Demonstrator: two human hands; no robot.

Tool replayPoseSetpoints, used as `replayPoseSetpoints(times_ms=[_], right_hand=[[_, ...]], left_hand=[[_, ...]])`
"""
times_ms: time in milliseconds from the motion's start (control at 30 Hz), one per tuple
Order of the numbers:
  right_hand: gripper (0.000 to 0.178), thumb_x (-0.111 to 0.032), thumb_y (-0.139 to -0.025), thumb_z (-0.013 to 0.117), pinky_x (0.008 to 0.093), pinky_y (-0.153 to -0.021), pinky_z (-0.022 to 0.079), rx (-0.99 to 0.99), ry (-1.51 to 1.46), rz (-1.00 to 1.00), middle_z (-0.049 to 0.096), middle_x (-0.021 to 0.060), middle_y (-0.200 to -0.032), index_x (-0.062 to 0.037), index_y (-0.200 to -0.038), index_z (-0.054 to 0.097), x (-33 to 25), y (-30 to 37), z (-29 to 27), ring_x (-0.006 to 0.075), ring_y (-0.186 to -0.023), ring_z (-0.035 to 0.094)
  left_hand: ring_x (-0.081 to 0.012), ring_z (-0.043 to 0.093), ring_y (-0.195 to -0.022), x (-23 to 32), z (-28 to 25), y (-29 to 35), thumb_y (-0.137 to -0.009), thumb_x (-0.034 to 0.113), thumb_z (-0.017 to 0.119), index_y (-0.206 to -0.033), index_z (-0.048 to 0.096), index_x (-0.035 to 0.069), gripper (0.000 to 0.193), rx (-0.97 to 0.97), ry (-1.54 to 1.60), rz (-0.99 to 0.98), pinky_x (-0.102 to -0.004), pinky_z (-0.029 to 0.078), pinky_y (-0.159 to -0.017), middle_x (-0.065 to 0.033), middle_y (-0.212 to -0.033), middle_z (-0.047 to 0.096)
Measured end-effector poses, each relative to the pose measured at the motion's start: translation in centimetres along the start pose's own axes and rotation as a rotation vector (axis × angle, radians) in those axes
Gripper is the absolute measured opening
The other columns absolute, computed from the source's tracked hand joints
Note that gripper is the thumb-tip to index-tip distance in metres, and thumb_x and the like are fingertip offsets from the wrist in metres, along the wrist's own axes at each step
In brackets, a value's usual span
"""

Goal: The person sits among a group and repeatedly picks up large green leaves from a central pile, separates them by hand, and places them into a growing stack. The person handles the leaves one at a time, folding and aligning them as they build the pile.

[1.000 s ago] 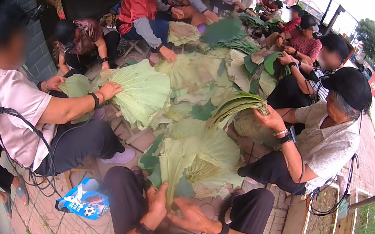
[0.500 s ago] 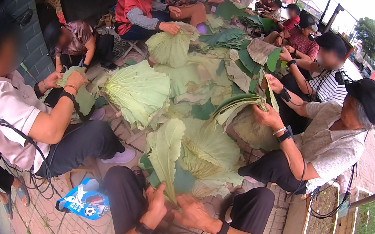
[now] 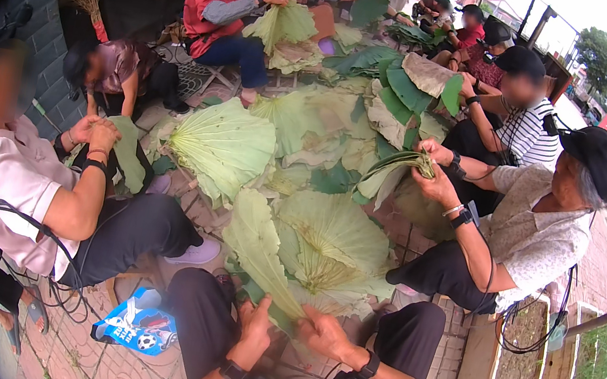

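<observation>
Between my knees, my left hand (image 3: 255, 321) is closed on the lower edge of a folded pale green lotus leaf (image 3: 259, 249). My right hand (image 3: 324, 333) pinches the same leaf by its lower right tip. The leaf stands up and leans to the left, away from me. Right behind it lie broad lotus leaves (image 3: 330, 246), spread flat with their ribs showing. Small darker green pieces show beneath the held leaf near my left hand. My thumbs are on the near side of the leaf; some fingertips are hidden behind it.
A long heap of lotus leaves (image 3: 318, 148) runs away from me, with people seated along both sides. A person at right (image 3: 547, 222) holds a folded leaf stack (image 3: 394, 174). A blue bag (image 3: 137, 322) lies by my left knee. Planter boxes (image 3: 519, 362) stand at right.
The held leaf has swung leftward and its lower edge is stretched wider. My right hand has shifted slightly right and up. The person at right has lowered and closed up their leaf stack.
</observation>
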State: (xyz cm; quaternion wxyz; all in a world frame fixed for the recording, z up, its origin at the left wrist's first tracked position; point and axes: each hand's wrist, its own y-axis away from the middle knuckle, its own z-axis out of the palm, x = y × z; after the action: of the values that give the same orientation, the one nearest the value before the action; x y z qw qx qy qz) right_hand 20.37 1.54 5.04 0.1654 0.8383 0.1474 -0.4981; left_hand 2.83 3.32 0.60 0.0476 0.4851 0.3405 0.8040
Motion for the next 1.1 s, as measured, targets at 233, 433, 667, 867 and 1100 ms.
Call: replayPoseSetpoints(times_ms=[233, 433, 667, 867, 1100], right_hand=[[0.029, -0.018, -0.099, 0.056, 0.0277, -0.079, 0.051, 0.020, -0.737, 0.221, 0.069, 0.0011, -0.103, -0.0004, -0.121, 0.062, 2.3, -0.8, 0.0, 0.0108, -0.092, 0.065], [0.023, -0.016, -0.097, 0.058, 0.0264, -0.082, 0.051, 0.028, -0.776, 0.309, 0.070, 0.0029, -0.104, -0.0028, -0.114, 0.065, 2.1, -0.5, -1.0, 0.0098, -0.094, 0.064], [0.019, -0.017, -0.098, 0.059, 0.0232, -0.062, 0.039, -0.015, -0.504, 0.136, 0.058, -0.0054, -0.079, -0.0022, -0.107, 0.066, 2.2, 0.3, -0.6, 0.0032, -0.072, 0.048], [0.020, -0.015, -0.098, 0.057, 0.0262, -0.061, 0.037, -0.020, -0.381, 0.086, 0.052, -0.0044, -0.076, -0.0007, -0.109, 0.064, 1.6, 0.4, -0.6, 0.0059, -0.069, 0.044], [0.025, -0.013, -0.096, 0.056, 0.0325, -0.075, 0.047, -0.009, -0.152, 0.117, 0.065, 0.0101, -0.087, -0.0004, -0.117, 0.062, 1.0, 0.3, -1.2, 0.0150, -0.080, 0.056]], left_hand=[[-0.0202, 0.064, -0.096, 0.2, -0.3, 0.3, -0.096, 0.015, 0.061, -0.123, 0.055, 0.004, 0.030, -0.018, -0.020, -0.016, -0.0350, 0.055, -0.079, -0.0085, -0.113, 0.062], [-0.0200, 0.063, -0.092, -0.4, -1.0, 0.1, -0.095, 0.020, 0.063, -0.119, 0.057, 0.002, 0.031, 0.011, -0.138, -0.031, -0.0361, 0.054, -0.074, -0.0089, -0.107, 0.064], [-0.0150, 0.061, -0.081, -3.0, -2.2, -0.2, -0.091, 0.012, 0.067, -0.106, 0.063, -0.004, 0.022, -0.110, -0.390, 0.252, -0.0315, 0.048, -0.071, -0.0073, -0.094, 0.066], [-0.0130, 0.059, -0.078, -2.9, -2.0, 0.3, -0.090, 0.008, 0.066, -0.103, 0.066, -0.004, 0.018, -0.166, -0.494, 0.302, -0.0309, 0.047, -0.069, -0.0061, -0.091, 0.068], [-0.0134, 0.059, -0.075, -2.5, -1.2, 1.0, -0.090, 0.008, 0.066, -0.101, 0.066, -0.004, 0.017, -0.200, -0.478, 0.301, -0.0314, 0.047, -0.068, -0.0060, -0.088, 0.067]])
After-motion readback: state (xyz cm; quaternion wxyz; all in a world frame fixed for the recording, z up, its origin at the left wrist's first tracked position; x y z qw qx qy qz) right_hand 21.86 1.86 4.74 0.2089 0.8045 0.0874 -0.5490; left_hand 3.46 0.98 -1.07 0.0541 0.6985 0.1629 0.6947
